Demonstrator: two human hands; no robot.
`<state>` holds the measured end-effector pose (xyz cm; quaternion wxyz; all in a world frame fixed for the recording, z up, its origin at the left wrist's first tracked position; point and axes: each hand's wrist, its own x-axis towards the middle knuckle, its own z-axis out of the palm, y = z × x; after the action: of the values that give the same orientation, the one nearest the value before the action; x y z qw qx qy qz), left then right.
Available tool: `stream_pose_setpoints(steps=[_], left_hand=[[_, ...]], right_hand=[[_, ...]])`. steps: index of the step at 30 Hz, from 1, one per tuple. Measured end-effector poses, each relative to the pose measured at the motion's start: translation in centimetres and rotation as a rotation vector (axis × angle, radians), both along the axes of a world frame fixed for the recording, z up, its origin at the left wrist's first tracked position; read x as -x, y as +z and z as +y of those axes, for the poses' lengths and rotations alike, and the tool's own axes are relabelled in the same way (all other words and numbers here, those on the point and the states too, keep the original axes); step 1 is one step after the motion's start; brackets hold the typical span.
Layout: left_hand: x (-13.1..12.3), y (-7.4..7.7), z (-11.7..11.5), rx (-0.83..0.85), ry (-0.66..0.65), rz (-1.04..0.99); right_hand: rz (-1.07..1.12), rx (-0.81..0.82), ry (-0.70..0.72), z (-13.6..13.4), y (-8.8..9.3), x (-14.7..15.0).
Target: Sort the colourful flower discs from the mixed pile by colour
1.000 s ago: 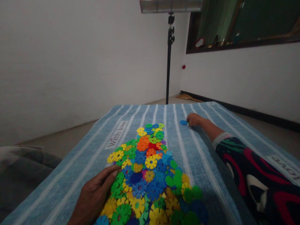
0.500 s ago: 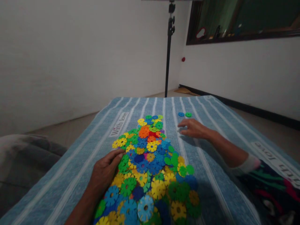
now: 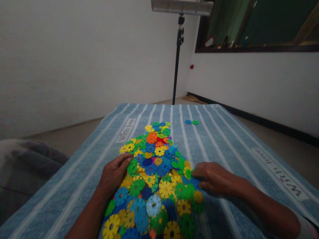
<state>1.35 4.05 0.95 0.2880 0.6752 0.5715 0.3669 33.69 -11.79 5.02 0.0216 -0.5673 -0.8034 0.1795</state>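
Observation:
A long heap of notched plastic snowflake discs (image 3: 159,189) in many colours lies down the middle of the cloth. My left hand (image 3: 115,175) rests along the heap's left edge, fingers loosely stretched with the thumb beside them, gripping nothing visible. At the right edge is my right hand (image 3: 215,177), its fingertips touching or just over the discs beside a green disc (image 3: 187,172). Thumb and fingers there are apart, and no held disc shows. Farther up the cloth, a blue disc (image 3: 188,122) and a green disc (image 3: 195,122) lie side by side, away from the heap.
A blue-and-white striped cloth (image 3: 82,172) with printed lettering covers the table. Behind its far edge stands a black stand (image 3: 176,63) carrying a pale panel (image 3: 183,6). Grey fabric (image 3: 27,169) is at the left, and a dark-framed window (image 3: 259,26) is at the right.
My right hand has come back from near the two separate discs to the heap's right edge. My left hand stays at the left edge. The view has tilted up slightly.

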Motion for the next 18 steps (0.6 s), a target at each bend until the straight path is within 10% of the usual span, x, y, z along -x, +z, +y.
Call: stream_pose_setpoints(steps=[9, 18], left_hand=[[-0.1, 0.1, -0.2, -0.001, -0.003, 0.000], [0.1, -0.2, 0.0, -0.012, -0.010, 0.001]], right_hand=[[0.090, 0.063, -0.101, 0.3, -0.6, 0.0], [0.752, 0.325, -0.340, 1.6, -2.0, -2.2]])
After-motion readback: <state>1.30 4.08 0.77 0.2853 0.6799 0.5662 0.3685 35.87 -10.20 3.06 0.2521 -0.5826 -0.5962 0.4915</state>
